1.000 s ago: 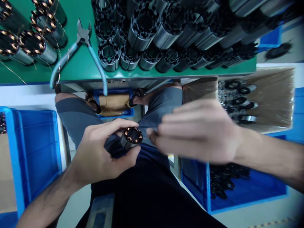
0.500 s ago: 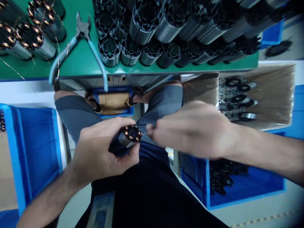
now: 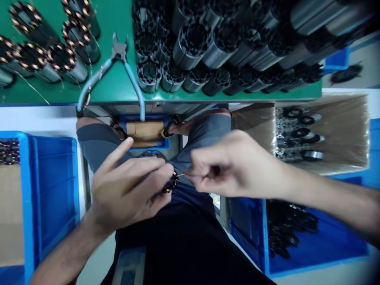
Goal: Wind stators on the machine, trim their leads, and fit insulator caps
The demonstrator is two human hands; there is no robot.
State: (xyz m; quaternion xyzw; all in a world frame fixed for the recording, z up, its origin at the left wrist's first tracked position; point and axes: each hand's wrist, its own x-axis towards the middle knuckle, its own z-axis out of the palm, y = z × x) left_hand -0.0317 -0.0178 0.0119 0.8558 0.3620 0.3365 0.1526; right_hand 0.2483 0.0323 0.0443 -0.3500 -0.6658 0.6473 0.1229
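Over my lap, my left hand (image 3: 129, 190) is wrapped around a dark stator with copper windings (image 3: 170, 183); only its copper end peeks out past my thumb, and my index finger sticks out. My right hand (image 3: 234, 166) is pinched right beside that end, its thumb and fingers closed on a thin copper wire (image 3: 180, 174) that comes off the winding. The two hands almost touch.
The green bench (image 3: 113, 85) holds blue-handled cutters (image 3: 118, 65), wound stators (image 3: 44, 59) at the left and a stack of bare black stators (image 3: 213, 43). Blue bins (image 3: 50, 190) flank my legs; the one at the lower right (image 3: 326, 241) and a cardboard box (image 3: 299, 130) hold dark parts.
My left hand has rolled over the stator and now hides most of it. My right hand has tightened from loose fingers into a pinch on the wire. The view shifted slightly.
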